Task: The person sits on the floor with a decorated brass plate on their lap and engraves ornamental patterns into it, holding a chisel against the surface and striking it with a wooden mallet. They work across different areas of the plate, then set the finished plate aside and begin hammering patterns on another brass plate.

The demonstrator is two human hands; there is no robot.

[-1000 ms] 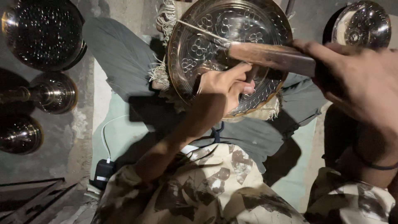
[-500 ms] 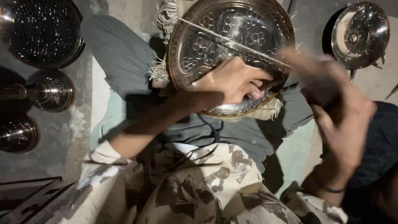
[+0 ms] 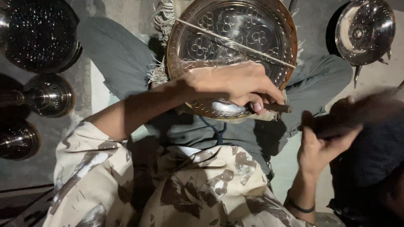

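Note:
A round engraved metal plate (image 3: 252, 25) rests on my crossed legs, with a thin straight stick (image 3: 202, 27) lying across its face. My left hand (image 3: 231, 84) lies over the plate's near rim, its fingers closed around a short dark chisel (image 3: 280, 108) that points right. My right hand (image 3: 320, 151) is lower right, off the plate, gripping a dark wooden hammer (image 3: 362, 111) that is blurred by motion. The hammer is well apart from the chisel.
A dark studded bowl (image 3: 29, 29) is at top left, with two shiny round metal vessels (image 3: 48, 94) (image 3: 17, 141) below it. Another polished metal pot (image 3: 364, 31) stands at top right. A fringed cloth (image 3: 158, 71) lies under the plate. Dark fabric (image 3: 374, 159) is at the right.
My right hand has swung the hammer from over the plate down and away to the lower right. My left hand stays at the plate's near rim with the chisel.

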